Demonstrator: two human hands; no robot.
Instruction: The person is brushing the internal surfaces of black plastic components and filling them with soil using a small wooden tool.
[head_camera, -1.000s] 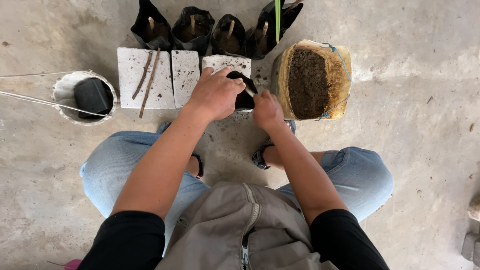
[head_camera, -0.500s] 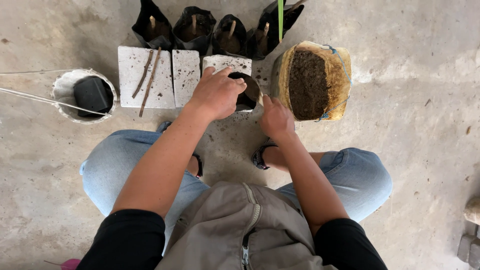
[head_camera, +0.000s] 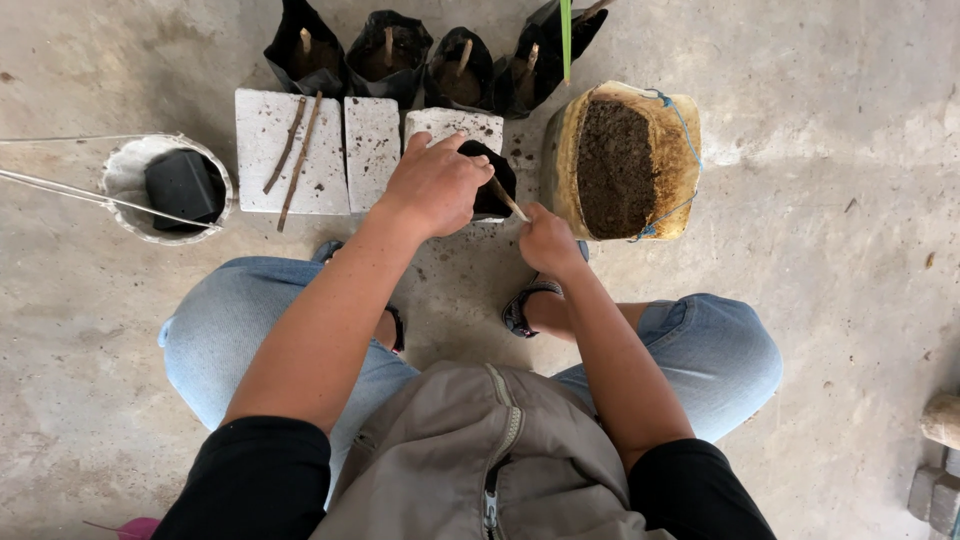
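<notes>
Right hand (head_camera: 548, 240): fingers pinched shut on a thin woody stick cutting (head_camera: 505, 197), slanted, upper end at the mouth of the small black grow bag (head_camera: 492, 180). Looks like it is just touching the soil, not pushed in yet. Left hand (head_camera: 436, 185): fingers curled over the bag's near side, gripping it steady; bag sits on the rightmost pale block (head_camera: 452, 125).

Progress, as judged: four black bags (head_camera: 385, 48) in the back row already filled, one upright stick each. This one is the fifth, soil in, cutting going in. Two more cuttings (head_camera: 291, 148) lie loose on the left white block (head_camera: 262, 150), so at least two bags are left.

Materials: bags are thin crinkly black plastic, floppy rims. Cuttings are dry brown twigs, straight, bark on. Blocks are chalky white, flat, rectangular, three side by side. Soil sack (head_camera: 622, 160) just right of the bag: yellowish woven plastic, rim rolled down, blue cord, dark crumbly soil inside, still nearly full. White bucket (head_camera: 125, 180) well to the left, wire handle, something black folded inside. Floor is rough grey concrete.
</notes>
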